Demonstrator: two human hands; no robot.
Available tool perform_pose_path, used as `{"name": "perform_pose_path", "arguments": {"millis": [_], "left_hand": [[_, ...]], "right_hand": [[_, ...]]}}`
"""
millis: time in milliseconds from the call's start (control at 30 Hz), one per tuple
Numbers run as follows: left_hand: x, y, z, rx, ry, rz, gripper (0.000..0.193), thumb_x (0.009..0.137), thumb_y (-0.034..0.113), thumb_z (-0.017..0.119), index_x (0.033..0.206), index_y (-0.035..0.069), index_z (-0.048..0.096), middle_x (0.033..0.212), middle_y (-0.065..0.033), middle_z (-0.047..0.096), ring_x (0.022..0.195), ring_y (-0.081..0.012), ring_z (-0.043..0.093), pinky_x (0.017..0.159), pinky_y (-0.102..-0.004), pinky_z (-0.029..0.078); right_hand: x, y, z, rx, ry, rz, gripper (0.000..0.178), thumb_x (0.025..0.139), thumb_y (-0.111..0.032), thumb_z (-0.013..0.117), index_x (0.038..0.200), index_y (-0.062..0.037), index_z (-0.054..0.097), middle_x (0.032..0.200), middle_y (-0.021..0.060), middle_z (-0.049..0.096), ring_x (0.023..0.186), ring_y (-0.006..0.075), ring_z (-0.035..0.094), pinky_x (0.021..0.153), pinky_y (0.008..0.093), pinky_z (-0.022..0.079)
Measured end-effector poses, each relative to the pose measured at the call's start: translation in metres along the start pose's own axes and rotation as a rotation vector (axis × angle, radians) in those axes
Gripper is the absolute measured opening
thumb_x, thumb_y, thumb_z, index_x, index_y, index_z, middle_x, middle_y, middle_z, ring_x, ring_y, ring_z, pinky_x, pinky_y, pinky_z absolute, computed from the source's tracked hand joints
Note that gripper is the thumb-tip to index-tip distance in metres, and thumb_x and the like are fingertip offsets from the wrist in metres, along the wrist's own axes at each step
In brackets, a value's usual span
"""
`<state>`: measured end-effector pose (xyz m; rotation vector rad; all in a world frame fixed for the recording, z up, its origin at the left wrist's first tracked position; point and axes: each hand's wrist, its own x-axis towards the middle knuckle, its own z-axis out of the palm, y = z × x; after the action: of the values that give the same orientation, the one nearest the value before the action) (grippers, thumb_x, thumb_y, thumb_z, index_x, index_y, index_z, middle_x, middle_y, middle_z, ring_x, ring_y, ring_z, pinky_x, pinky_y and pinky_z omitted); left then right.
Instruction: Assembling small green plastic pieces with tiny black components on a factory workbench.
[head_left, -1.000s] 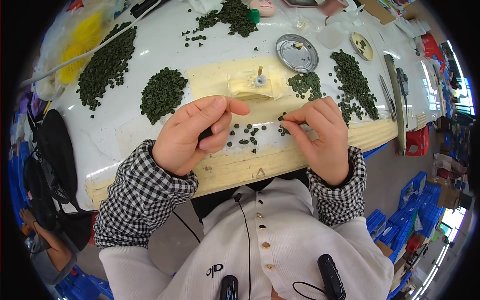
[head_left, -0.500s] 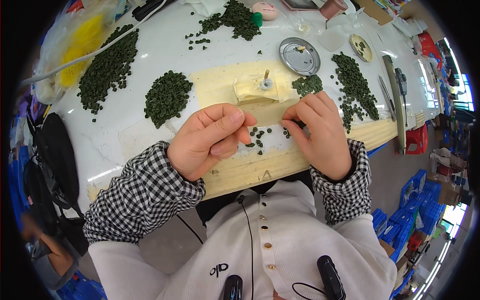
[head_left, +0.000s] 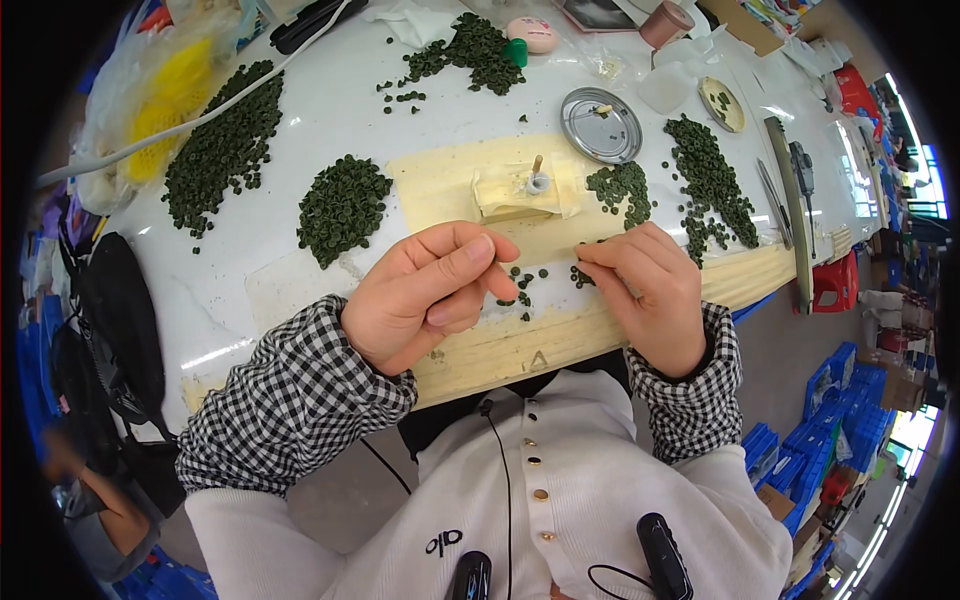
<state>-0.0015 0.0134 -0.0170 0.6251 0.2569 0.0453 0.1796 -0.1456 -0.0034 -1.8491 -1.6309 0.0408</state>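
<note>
My left hand (head_left: 425, 290) hovers over the front of the table, thumb pressed on the curled fingers in a pinch. Whatever those fingertips hold, if anything, is too small to make out. Across a short gap, my right hand (head_left: 655, 290) is pinched too, thumb and forefinger meeting; its contents cannot be made out either. Several small dark green round pieces (head_left: 525, 297) lie on the tabletop between and under the hands. Just beyond them stands a small block wrapped in cream tape (head_left: 510, 195), with a whitish collar and a thin brown peg (head_left: 538, 163) upright on it.
Heaps of similar green pieces lie at the left (head_left: 345, 210), far left (head_left: 225, 140), back (head_left: 485, 55) and right (head_left: 710, 180). A round metal lid (head_left: 600, 125), a small cream dish (head_left: 722, 104), tweezers (head_left: 773, 200) and a long metal bar (head_left: 790, 210) are on the right.
The right thumb and forefinger have come closer together. My left hand keeps its pinch in nearly the same place. The whole view has shifted slightly.
</note>
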Motion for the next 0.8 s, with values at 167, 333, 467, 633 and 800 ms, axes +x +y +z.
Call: {"name": "perform_pose_path", "arguments": {"millis": [167, 333, 467, 633, 800], "left_hand": [[-0.001, -0.003, -0.002, 0.035, 0.028, -0.003, 0.020, 0.095, 0.013, 0.047, 0.107, 0.002, 0.057, 0.088, -0.0039, 0.062, 0.050, -0.0011, 0.031, 0.046, -0.0141, 0.028], [0.000, 0.000, 0.003, 0.047, 0.051, -0.007, 0.022, 0.093, 0.009, 0.049, 0.112, 0.002, 0.057, 0.094, -0.0078, 0.064, 0.051, -0.0005, 0.031, 0.047, -0.0132, 0.029], [-0.001, -0.001, 0.003, 0.039, 0.055, -0.005, 0.023, 0.091, 0.007, 0.050, 0.113, 0.002, 0.056, 0.097, -0.0102, 0.064, 0.050, 0.0000, 0.030, 0.047, -0.0126, 0.028], [-0.001, 0.000, 0.004, 0.055, 0.071, 0.006, 0.021, 0.091, 0.007, 0.050, 0.112, 0.002, 0.056, 0.096, -0.0112, 0.065, 0.047, 0.0002, 0.030, 0.044, -0.0129, 0.028], [-0.001, -0.003, 0.003, 0.079, 0.065, 0.036, 0.018, 0.090, 0.005, 0.052, 0.108, 0.002, 0.057, 0.094, -0.0117, 0.065, 0.047, -0.0002, 0.032, 0.044, -0.0137, 0.028]], "right_hand": [[-0.001, -0.001, -0.001, 0.020, 0.033, 0.042, 0.014, 0.067, 0.001, 0.070, 0.079, -0.0016, 0.065, 0.071, 0.0082, 0.061, 0.065, 0.0227, 0.056, 0.058, 0.0303, 0.045], [-0.005, -0.004, -0.001, 0.188, 0.058, 0.188, 0.013, 0.072, 0.002, 0.068, 0.085, -0.0007, 0.066, 0.074, 0.0083, 0.064, 0.065, 0.0184, 0.059, 0.059, 0.0267, 0.047], [-0.003, -0.013, 0.002, 0.497, 0.028, 0.355, 0.011, 0.076, 0.001, 0.067, 0.086, 0.0011, 0.067, 0.077, 0.0072, 0.066, 0.066, 0.0116, 0.061, 0.063, 0.0230, 0.049], [0.004, -0.025, 0.009, 0.869, -0.015, 0.438, 0.012, 0.080, 0.000, 0.065, 0.091, 0.0035, 0.063, 0.085, 0.0066, 0.065, 0.078, 0.0099, 0.061, 0.074, 0.0229, 0.048], [0.009, -0.027, 0.014, 1.150, -0.114, 0.501, 0.015, 0.084, 0.000, 0.061, 0.098, 0.0050, 0.059, 0.091, 0.0073, 0.063, 0.084, 0.0100, 0.060, 0.075, 0.0223, 0.048]]}}
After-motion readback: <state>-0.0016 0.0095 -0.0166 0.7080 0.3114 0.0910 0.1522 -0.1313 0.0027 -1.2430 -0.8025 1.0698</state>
